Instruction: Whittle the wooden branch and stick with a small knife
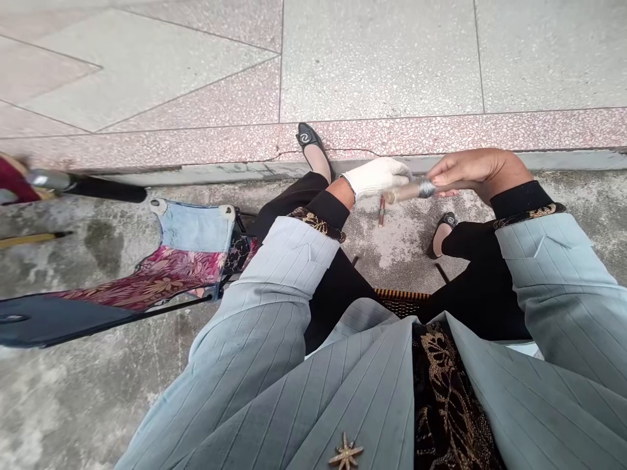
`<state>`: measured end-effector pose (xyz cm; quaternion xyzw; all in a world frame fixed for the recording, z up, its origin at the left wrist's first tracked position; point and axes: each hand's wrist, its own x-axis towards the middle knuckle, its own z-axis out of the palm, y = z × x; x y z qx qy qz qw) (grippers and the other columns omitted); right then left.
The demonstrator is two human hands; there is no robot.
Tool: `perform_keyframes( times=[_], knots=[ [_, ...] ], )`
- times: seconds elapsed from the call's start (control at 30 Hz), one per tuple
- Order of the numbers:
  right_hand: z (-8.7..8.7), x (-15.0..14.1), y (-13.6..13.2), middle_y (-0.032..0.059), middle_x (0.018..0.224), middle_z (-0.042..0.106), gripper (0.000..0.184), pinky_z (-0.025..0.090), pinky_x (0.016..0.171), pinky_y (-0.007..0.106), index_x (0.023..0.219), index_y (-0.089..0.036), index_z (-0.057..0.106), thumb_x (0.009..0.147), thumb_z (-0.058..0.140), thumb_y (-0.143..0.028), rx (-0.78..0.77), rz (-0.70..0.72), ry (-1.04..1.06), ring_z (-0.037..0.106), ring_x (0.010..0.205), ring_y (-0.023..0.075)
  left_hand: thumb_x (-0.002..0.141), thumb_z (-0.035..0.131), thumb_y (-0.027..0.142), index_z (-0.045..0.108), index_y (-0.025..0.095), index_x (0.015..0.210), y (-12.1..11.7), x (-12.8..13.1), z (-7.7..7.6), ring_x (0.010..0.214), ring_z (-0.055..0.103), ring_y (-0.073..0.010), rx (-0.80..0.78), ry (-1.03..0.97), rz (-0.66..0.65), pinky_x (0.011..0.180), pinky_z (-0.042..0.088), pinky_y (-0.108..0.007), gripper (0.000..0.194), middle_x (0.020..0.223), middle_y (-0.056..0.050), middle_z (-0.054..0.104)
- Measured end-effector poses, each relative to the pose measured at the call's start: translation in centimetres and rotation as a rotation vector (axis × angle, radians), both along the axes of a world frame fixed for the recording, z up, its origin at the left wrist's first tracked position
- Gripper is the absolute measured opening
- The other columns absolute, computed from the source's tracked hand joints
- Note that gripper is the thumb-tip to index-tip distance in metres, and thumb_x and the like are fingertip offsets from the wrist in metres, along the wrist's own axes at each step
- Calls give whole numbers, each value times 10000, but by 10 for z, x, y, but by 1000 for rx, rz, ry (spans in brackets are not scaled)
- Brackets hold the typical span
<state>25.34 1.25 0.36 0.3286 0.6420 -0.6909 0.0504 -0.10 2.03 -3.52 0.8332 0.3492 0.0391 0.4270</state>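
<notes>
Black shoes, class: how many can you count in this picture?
2: left shoe at the pink tile edge, left of the white glove; right shoe on the grey concrete, below the right hand.

Just beyond the fingers (443,177), a low grey curb (578,160) crosses the view. Past it lie speckled tiles (382,59), pale grey with thin dark seams; pink and grey angular shapes pattern them far to the fingers' left. A crack (275,156) wanders along the pink border. Below the fingers spreads rough concrete (122,372), blotched grey and whitish. Well to their left stands a chair (161,267) of blue and red flowered cloth; nearer the body, a woven seat (402,301) shows. The light is soft and even.
</notes>
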Motion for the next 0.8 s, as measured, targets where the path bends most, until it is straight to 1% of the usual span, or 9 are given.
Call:
perform_keyframes(
  times=[0.1,0.17,0.3,0.4,0.53,0.6,0.67,0.73,0.8],
  knots=[
    [-8,-3,2,19,637,569,653,441,607,286,675,-184,634,838,721,-810,22,175,-164,499,578,126,895,571,259,811,136,1028,-2,0,8,742,626,-154,-2,92,28,722,453,-270,301,803,-31,702],
    [-19,-3,7,15,586,548,673,418,574,287,649,-188,619,830,710,-830,96,199,-264,481,539,123,887,572,262,816,123,1014,-6,1,15,677,590,-146,-14,120,33,681,431,-273,308,744,-27,675],
    [-45,0,20,7,524,495,601,420,568,317,654,-206,597,808,800,-750,318,-12,-473,483,508,141,879,587,255,819,118,1003,-11,3,21,615,544,-129,-80,95,43,644,410,-276,296,723,-28,663],
    [-55,2,28,24,516,492,530,459,600,351,700,-215,602,860,788,-684,422,-173,-509,529,545,180,891,598,263,815,126,1035,-13,4,23,602,542,-124,-146,69,84,619,401,-270,294,726,-31,661],
    [-44,0,24,52,537,522,544,481,594,365,763,-209,609,932,689,-720,462,-362,-503,545,563,203,911,606,260,806,122,1065,-14,4,23,611,555,-124,-205,24,109,633,426,-272,288,718,-35,658],
    [-31,-2,18,51,577,545,552,485,580,343,805,-205,609,963,647,-732,410,-490,-376,532,568,183,920,611,257,803,117,1050,-15,3,23,601,554,-123,-227,10,119,634,435,-277,271,711,-35,657],
    [-19,-4,11,53,648,585,528,481,570,308,841,-191,611,973,664,-700,275,-612,-171,519,579,155,928,622,264,798,121,1034,-15,1,22,586,550,-120,-240,-3,138,623,434,-275,250,706,-33,653],
    [-9,-4,5,55,716,615,514,472,570,276,855,-168,620,939,737,-661,143,-641,35,518,591,127,939,625,272,793,126,1026,-14,0,21,577,547,-116,-238,-7,145,615,431,-269,239,697,-27,644],
    [-2,-2,2,52,751,627,538,463,570,255,848,-149,632,884,801,-658,78,-552,164,522,596,110,945,617,263,789,125,1026,-12,1,23,587,553,-118,-206,10,146,624,437,-269,235,693,-25,644]
  ],
)
